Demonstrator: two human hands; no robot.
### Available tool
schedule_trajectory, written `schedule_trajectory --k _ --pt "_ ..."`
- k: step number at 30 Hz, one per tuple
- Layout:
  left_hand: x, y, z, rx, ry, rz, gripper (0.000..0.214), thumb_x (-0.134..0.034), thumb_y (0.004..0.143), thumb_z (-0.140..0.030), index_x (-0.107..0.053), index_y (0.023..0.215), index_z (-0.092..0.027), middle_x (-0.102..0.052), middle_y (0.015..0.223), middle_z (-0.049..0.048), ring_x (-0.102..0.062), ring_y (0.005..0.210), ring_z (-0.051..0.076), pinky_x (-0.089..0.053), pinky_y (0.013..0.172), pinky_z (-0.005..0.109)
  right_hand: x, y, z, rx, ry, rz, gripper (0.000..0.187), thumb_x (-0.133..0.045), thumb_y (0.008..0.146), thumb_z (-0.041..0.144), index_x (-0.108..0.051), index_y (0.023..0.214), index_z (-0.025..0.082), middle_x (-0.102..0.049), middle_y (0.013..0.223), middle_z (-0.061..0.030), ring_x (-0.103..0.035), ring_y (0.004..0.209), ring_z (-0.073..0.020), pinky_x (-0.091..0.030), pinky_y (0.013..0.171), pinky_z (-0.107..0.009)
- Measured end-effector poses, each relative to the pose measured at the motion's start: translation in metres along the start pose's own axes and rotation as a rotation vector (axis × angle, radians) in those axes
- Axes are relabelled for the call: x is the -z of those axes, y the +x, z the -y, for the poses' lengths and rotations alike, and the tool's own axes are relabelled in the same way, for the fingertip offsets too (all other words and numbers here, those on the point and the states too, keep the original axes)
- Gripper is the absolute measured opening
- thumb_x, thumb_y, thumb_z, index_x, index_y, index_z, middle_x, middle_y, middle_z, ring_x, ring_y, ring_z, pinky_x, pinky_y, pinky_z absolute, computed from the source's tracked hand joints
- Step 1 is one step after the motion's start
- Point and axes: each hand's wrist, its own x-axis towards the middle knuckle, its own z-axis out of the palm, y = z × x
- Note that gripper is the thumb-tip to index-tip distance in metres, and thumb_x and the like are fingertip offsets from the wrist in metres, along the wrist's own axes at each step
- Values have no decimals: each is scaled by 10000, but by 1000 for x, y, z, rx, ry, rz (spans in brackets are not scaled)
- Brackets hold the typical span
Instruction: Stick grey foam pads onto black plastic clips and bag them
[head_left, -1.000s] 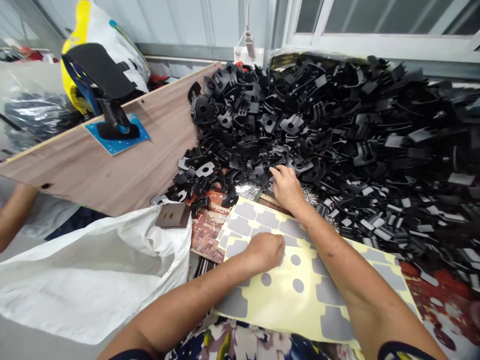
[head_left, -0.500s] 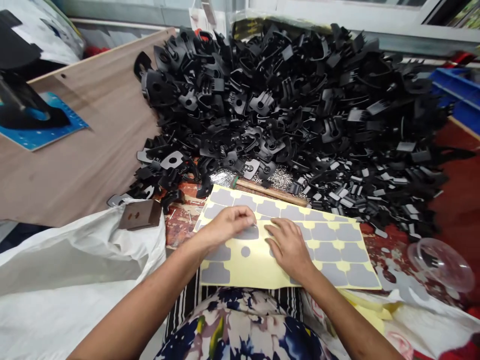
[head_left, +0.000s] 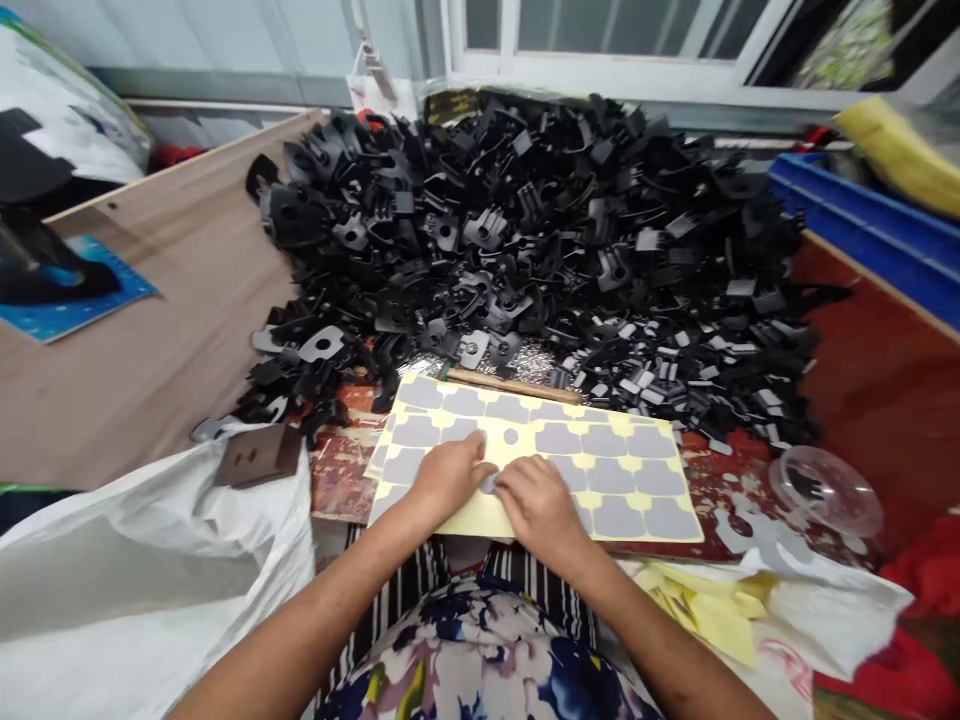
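Observation:
A yellow backing sheet (head_left: 480, 520) with rows of grey stickers (head_left: 615, 517) lies at the table's front edge. My left hand (head_left: 450, 478) is over its middle, thumb and fingertips closed at a small grey sticker (head_left: 489, 485). My right hand (head_left: 541, 505) pinches the other side of that sticker, so the two hands almost meet. Fingers hide most of its outline. Just above them, a round grey dot (head_left: 511, 436) stays on a bare yellow patch. Another sheet's edge shows beneath on the left.
Black plastic parts (head_left: 525, 230) are heaped behind the sheet, with a wooden-handled tool (head_left: 517, 385) and small metal pieces before them. A brown block (head_left: 259, 455) rests on a white sack (head_left: 150, 560) at left. A clear plastic bowl (head_left: 825, 492) and blue crate (head_left: 870, 225) are at right.
The view has tilted upward. My hands have come together over the sheet's middle, a grey sticker now between them. My right hand has gone from spread fingers to a pinch.

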Motion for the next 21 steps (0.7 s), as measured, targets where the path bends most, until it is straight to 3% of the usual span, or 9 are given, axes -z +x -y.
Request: schedule_trajectory --k 3,7,11,13,15,17,19,21 --pt "2 -7 8 -48 9 3 191 -412 1005 -260 -592 1018 -198 -744 886 132 -732 890 314 -493 786 372 -12 -7 2 -60 23 -8 124 -601 926 115 -576 919 236 -632 941 -57 -549 898 -275 -475 809 -432" --pt "-3 -15 28 -90 -331 -17 168 -350 1017 -330 -493 1040 -245 -596 656 -25 -632 572 190 -473 591 275 -5 -4 -3 -124 58 -92 216 -621 865 107 -487 929 264 -612 905 -14 -596 820 -232 -536 715 -364" --pt "-11 -15 42 -22 -655 -14 215 -454 957 -462 -480 993 -252 -544 633 -62 -551 456 150 -405 406 223 43 19 -38 -175 75 -217 170 -513 906 103 -534 916 271 -642 868 1 -632 761 -202 -543 658 -320" --pt "-16 -12 43 -2 -726 -14 257 -504 920 -484 -507 1012 -244 -551 631 -64 -552 445 146 -402 374 214 79 41 -70 -194 -11 -349 166 -501 923 118 -599 934 251 -671 948 -57 -638 920 -256 -548 810 -399" --pt "-20 -7 39 12 -758 -51 268 -525 899 -473 -532 1019 -233 -552 620 -66 -549 438 137 -411 375 206 114 67 -106 -196 -281 -460 230 -536 924 134 -681 1077 227 -699 1185 -116 -588 1168 -314 -489 1021 -494" --pt "-24 -2 33 14 -782 -96 268 -529 886 -442 -558 1037 -222 -556 625 -62 -549 444 132 -419 387 206 139 91 -135 -244 -413 -394 297 -587 875 129 -717 1133 201 -709 1228 -136 -579 1202 -334 -471 1058 -517" --pt "-26 1 27 -7 -851 -109 286 -543 871 -419 -578 1059 -207 -553 641 -57 -557 466 135 -417 394 210 151 107 -151 -285 -438 -318 244 -600 854 138 -751 1039 190 -743 1092 -142 -636 1091 -333 -511 993 -508" --pt "-24 1 22 -39 -941 -145 302 -582 864 -413 -596 1072 -195 -545 657 -52 -571 504 137 -425 424 213 147 110 -147 -306 -365 -396 185 -592 886 188 -753 975 191 -746 986 -130 -678 971 -313 -547 919 -488"
